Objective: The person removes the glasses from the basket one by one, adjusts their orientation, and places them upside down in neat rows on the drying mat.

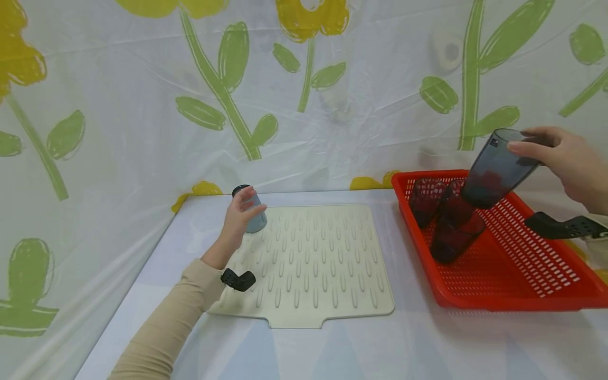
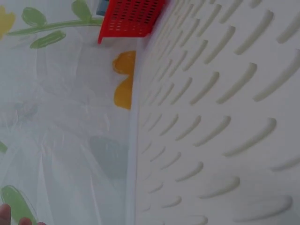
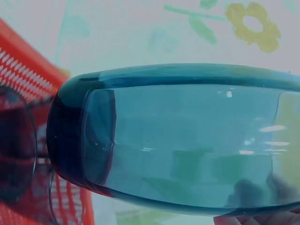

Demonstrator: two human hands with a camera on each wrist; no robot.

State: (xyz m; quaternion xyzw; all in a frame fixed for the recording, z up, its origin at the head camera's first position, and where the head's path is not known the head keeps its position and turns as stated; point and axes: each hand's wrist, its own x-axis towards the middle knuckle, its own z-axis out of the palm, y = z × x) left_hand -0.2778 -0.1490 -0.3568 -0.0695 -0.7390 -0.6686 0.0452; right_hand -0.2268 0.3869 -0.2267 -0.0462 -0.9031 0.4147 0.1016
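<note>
My right hand [image 1: 565,158] grips a clear blue-grey drinking glass [image 1: 499,169] near its rim, thumb on the near side. This glass is tilted, its thick base low over the red basket [image 1: 427,274]; it fills much of the right wrist view, where fingers show through the wall [image 3: 187,131]. My left hand [image 1: 239,214] is beside another blue-grey glass [image 1: 257,222], which stands upside down at the back left of the cream ribbed drying mat [image 1: 309,264]. The left fingers are loosely spread and partly hide that glass. Only fingertips [image 2: 21,220] show in the left wrist view.
Several more glasses [image 1: 456,237] lean together in the left part of the basket, looking dark against the red. The basket stands right of the mat on a white table [image 1: 408,343]. A flower-printed sheet [image 1: 356,132] hangs behind the table.
</note>
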